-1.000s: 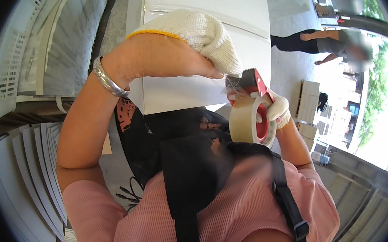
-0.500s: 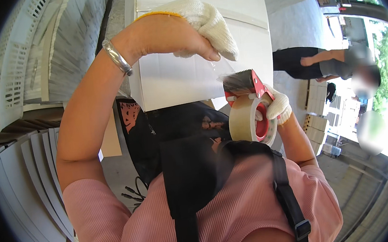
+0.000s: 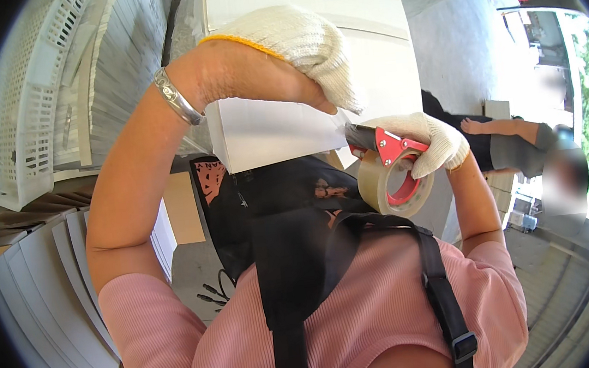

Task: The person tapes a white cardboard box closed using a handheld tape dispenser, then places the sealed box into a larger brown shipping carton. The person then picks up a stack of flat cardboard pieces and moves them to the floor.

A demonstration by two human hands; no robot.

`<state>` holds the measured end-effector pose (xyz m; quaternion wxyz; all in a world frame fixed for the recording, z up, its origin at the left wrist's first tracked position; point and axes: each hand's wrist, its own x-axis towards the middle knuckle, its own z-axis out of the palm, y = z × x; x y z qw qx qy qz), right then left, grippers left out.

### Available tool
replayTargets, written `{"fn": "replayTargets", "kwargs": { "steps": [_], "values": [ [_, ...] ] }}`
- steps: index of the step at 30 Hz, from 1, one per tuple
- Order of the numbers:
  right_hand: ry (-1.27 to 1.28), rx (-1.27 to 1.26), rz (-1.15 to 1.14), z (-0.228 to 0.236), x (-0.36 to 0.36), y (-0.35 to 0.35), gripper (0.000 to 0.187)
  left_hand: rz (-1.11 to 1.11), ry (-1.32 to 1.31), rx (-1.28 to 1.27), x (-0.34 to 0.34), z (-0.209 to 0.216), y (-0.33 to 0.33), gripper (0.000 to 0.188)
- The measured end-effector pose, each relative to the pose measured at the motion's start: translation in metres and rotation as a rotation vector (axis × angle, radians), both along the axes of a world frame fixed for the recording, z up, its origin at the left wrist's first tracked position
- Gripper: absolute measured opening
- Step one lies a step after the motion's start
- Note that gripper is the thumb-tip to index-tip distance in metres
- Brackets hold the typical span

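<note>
A red tape dispenser (image 3: 395, 144) with a roll of clear packing tape (image 3: 374, 189) is gripped by my right hand (image 3: 436, 142) in a white knit glove. Its dark toothed end points at the near right part of a white carton (image 3: 268, 133). My left hand (image 3: 299, 49), in a white knit glove with a bare thumb, bends over the carton's top. Its fingers and thumb are closed together just beside the dispenser's tip; what is between them, if anything, is hidden.
White plastic crates (image 3: 16, 133) stand at the left, beside stacked pale sheets (image 3: 121, 80). Upright flat cardboard pieces (image 3: 41, 279) fill the lower left. A black apron (image 3: 282, 206) hangs between me and the carton. Another person (image 3: 510, 145) stands off to the right.
My right hand has turned the dispenser and lifted it closer to my left fingertips. The left hand has shifted slightly down toward it. The other person has moved lower in the view.
</note>
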<state>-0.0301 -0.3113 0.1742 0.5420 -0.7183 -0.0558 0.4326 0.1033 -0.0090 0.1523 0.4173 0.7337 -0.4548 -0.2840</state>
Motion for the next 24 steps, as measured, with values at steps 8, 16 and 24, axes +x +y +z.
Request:
{"fn": "replayTargets", "kwargs": {
  "steps": [8, 16, 24],
  "values": [
    [-0.090, -0.255, 0.251, 0.024, 0.020, 0.019, 0.095, -0.071, -0.027, -0.012, 0.004, 0.011, -0.002, 0.049],
    [-0.258, -0.176, 0.546, 0.040, 0.053, 0.039, 0.088, -0.194, 0.022, -0.084, 0.012, 0.028, -0.019, 0.045],
    [-0.479, -0.178, 0.645, 0.036, 0.093, 0.099, 0.087, -0.237, -0.168, -0.529, 0.076, 0.016, -0.058, 0.025]
  ]
}}
